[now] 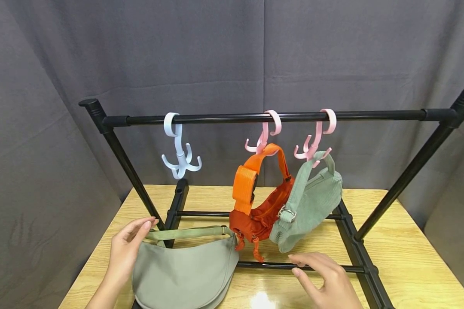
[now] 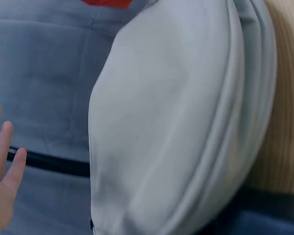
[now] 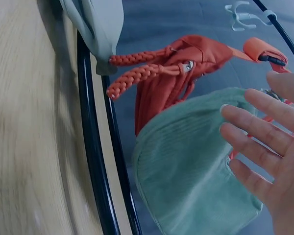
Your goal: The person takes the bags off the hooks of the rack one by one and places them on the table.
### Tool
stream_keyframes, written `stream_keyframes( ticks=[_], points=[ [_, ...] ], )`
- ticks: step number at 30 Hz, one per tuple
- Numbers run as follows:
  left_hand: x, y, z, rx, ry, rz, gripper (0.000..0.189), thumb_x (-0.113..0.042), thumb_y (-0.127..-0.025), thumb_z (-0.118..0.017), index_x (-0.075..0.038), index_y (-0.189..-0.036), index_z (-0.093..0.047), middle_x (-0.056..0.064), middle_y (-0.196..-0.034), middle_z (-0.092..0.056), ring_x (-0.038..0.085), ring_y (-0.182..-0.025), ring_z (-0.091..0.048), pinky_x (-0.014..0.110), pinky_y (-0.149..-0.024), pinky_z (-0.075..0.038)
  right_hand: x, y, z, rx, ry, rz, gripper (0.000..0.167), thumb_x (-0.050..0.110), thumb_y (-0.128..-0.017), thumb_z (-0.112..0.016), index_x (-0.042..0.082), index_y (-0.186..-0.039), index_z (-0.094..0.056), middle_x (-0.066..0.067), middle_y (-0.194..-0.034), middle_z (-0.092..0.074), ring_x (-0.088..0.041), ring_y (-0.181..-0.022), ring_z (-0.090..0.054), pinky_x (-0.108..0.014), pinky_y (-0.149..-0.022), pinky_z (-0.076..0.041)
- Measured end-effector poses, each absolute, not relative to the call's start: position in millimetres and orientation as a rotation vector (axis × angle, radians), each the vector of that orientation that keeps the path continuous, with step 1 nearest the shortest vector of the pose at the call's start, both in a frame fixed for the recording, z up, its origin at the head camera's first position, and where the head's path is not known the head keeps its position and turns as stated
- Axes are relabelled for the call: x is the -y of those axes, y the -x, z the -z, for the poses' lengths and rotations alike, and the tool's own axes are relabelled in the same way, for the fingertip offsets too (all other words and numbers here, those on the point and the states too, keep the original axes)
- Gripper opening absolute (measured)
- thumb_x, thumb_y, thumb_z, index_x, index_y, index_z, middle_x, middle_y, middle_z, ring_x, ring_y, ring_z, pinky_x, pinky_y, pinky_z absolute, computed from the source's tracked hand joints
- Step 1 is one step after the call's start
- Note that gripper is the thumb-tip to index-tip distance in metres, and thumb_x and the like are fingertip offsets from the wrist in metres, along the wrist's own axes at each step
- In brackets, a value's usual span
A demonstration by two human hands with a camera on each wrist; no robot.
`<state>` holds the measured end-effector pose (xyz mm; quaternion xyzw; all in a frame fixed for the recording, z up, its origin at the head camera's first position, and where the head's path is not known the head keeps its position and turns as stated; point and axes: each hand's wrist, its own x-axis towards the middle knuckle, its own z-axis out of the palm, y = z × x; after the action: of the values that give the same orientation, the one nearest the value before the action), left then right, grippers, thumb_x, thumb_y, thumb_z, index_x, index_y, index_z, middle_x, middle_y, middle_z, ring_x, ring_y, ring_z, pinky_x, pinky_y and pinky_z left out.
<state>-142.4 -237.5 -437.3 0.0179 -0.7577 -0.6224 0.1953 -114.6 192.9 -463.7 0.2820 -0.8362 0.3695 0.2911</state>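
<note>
Head downward, wrists close; grey bag (image 1: 185, 274) seemingly shared.

Three bags (image 1: 185, 274), three hangers (image 1: 181, 158)

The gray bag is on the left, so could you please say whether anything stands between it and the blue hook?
Nothing visible does: the gray bag is below the blue hook, the orange bag to the right.

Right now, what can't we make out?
Head: grey-green bag, bottom cut off by lower edge.
Head: light green strap, part behind left hand.
Right wrist: orange-red bag, part behind green corduroy bag.
Left wrist: orange-red bag, mostly beyond top edge.
</note>
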Motion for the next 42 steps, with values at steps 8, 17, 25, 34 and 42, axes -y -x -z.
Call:
stream_keyframes(
  ticks=[8, 17, 25, 34, 42],
  points=[
    [221, 149, 434, 2.189, 0.004, 1.691, 0.029, -0.018, -0.101, -0.06, 0.005, -0.117, -0.067, -0.007, -0.104, -0.073, 0.003, -0.101, -0.065, 0.014, -0.089, -0.047, -202, 114, 463, 2.206, -0.75, -0.993, 0.042, -0.004, -0.073, -0.082, 0.02, -0.107, -0.074, 0.009, -0.1, -0.072, -0.008, -0.086, -0.067, -0.013, -0.081, -0.048],
    [212, 153, 434, 2.222, 0.066, 1.733, 0.03, -0.02, -0.101, -0.059, 0.004, -0.118, -0.066, -0.006, -0.108, -0.072, 0.006, -0.103, -0.066, 0.015, -0.091, -0.048, -207, 113, 468, 2.201, -0.708, -1.0, 0.043, -0.005, -0.072, -0.083, 0.02, -0.106, -0.075, 0.009, -0.098, -0.072, -0.009, -0.086, -0.067, -0.011, -0.081, -0.047],
    [207, 157, 431, 2.251, 0.153, 1.707, 0.028, -0.017, -0.1, -0.061, 0.004, -0.117, -0.067, 0.003, -0.111, -0.072, 0.008, -0.105, -0.065, 0.02, -0.088, -0.051, -208, 113, 472, 2.191, -0.676, -1.003, 0.045, -0.007, -0.07, -0.083, 0.02, -0.105, -0.075, 0.008, -0.098, -0.073, -0.01, -0.087, -0.068, -0.01, -0.082, -0.046],
    [191, 161, 417, 2.376, 0.225, 1.595, 0.025, -0.025, -0.098, -0.064, -0.01, -0.116, -0.071, 0.003, -0.116, -0.071, 0.011, -0.102, -0.067, 0.021, -0.086, -0.051, -210, 111, 476, 2.193, -0.677, -1.019, 0.046, -0.007, -0.071, -0.082, 0.02, -0.107, -0.075, 0.008, -0.099, -0.072, -0.008, -0.083, -0.067, -0.011, -0.08, -0.047],
    [159, 173, 408, 2.293, 0.374, 1.688, 0.021, -0.021, -0.097, -0.066, -0.011, -0.114, -0.072, 0.004, -0.115, -0.07, 0.014, -0.099, -0.067, 0.026, -0.088, -0.052, -214, 110, 480, 2.176, -0.679, -1.019, 0.047, -0.008, -0.07, -0.082, 0.019, -0.107, -0.075, 0.006, -0.097, -0.073, -0.008, -0.082, -0.066, -0.011, -0.079, -0.047]
  ],
)
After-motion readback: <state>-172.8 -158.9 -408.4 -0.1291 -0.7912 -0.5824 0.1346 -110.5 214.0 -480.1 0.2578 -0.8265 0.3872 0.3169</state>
